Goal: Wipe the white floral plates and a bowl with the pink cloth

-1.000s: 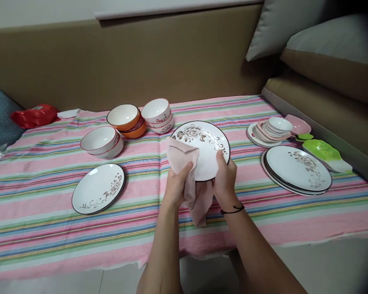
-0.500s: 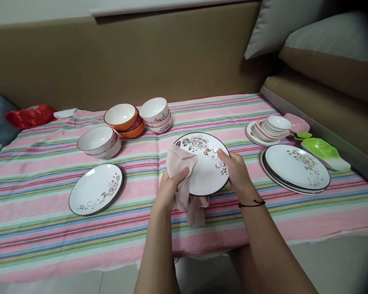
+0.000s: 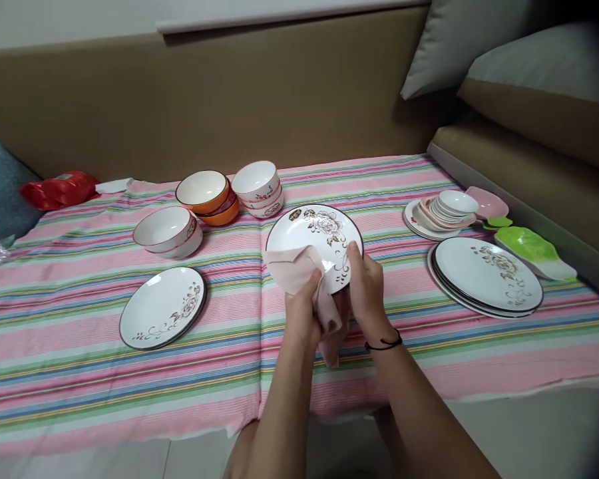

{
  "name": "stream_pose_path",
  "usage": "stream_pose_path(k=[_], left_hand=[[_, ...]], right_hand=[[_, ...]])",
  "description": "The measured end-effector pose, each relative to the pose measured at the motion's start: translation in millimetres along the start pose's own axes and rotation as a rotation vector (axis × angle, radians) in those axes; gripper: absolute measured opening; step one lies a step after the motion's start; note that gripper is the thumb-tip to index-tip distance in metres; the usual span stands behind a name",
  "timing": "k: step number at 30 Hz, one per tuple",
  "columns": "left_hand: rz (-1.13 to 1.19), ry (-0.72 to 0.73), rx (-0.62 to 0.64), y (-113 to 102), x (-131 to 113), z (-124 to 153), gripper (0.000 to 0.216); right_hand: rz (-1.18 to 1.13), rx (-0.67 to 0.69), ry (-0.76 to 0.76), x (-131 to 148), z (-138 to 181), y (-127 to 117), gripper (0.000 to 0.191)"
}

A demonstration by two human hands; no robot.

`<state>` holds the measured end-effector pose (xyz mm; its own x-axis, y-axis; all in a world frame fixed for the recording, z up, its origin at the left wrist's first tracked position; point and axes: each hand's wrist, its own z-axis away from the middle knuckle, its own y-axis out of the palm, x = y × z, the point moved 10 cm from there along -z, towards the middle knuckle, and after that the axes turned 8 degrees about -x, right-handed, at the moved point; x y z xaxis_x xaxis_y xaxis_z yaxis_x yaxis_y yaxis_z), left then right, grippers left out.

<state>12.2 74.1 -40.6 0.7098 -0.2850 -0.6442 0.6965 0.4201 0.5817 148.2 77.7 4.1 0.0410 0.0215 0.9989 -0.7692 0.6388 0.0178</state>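
A round white plate (image 3: 299, 229) with a brown flower print and dark rim is held tilted above the striped cloth. My right hand (image 3: 367, 286) grips its right edge, thumb on the upper face. My left hand (image 3: 303, 306) is closed on a pale pink cloth (image 3: 287, 266), which folds over the plate's near left edge and hangs below it. The left thumb presses the cloth against the plate's face; the fingers underneath are hidden. Left of my hands lies a small stack of similar plates (image 3: 154, 309). Another stack of larger plates (image 3: 484, 273) lies to the right.
White bowls (image 3: 162, 229), orange bowls (image 3: 202, 189) and red-rimmed bowls (image 3: 254, 183) stand stacked behind. Small dishes (image 3: 454, 203), a pink dish (image 3: 486, 203) and a green leaf-shaped dish (image 3: 526, 245) sit at the right. A red package (image 3: 60, 191) lies far left; cushions (image 3: 544, 60) rise at right.
My left hand and the cloth have moved right and lower across the plate. The plate has turned and shifted slightly left, and my right hand has come closer to the left one.
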Motion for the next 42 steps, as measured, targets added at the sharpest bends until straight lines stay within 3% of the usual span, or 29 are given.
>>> stream_pose_path(k=[2,7,10,13,16,21,23,26,32,37,42], left_hand=[[-0.052,0.091,-0.012,-6.5,-17.5,-6.4,0.047],[-0.431,0.339,-0.126,-28.0,-60.9,-14.6,0.033],[-0.718,0.509,-0.144,-30.2,-82.8,-15.2,0.019],[-0.836,0.556,0.007,-19.4,-84.1,-17.7,0.012],[-0.953,0.623,0.198,-0.9,-78.4,-11.9,0.010],[-1.176,0.763,0.247,16.1,-72.6,5.6,0.017],[-1.220,0.841,0.271,24.4,-70.7,15.6,0.019],[-1.201,0.915,0.321,35.5,-68.1,26.6,0.020],[-1.046,0.833,0.357,45.3,-62.2,20.8,0.028],[-1.396,0.705,0.365,43.5,-37.0,6.4,0.021],[-1.620,0.685,0.286,34.8,-34.7,-1.2,0.028]], right_hand=[[0.069,0.081,-0.041,2.4,-4.8,2.7,0.050],[0.129,-0.027,-0.346,33.1,-4.2,-16.0,0.039],[0.067,0.260,-0.433,41.1,16.3,13.5,0.034],[0.063,0.584,-0.714,58.8,58.3,49.0,0.034],[0.177,0.671,-0.980,68.3,86.0,65.1,0.038],[0.368,0.402,-1.199,84.4,84.6,49.5,0.029],[0.409,0.307,-1.231,89.6,79.6,38.5,0.023],[0.465,0.269,-1.210,89.8,67.7,28.6,0.020],[0.552,0.225,-1.142,84.7,37.1,13.2,0.023],[0.592,0.120,-1.061,79.8,8.0,-9.0,0.026],[0.694,-0.121,-0.926,74.1,-20.8,-44.0,0.028]])
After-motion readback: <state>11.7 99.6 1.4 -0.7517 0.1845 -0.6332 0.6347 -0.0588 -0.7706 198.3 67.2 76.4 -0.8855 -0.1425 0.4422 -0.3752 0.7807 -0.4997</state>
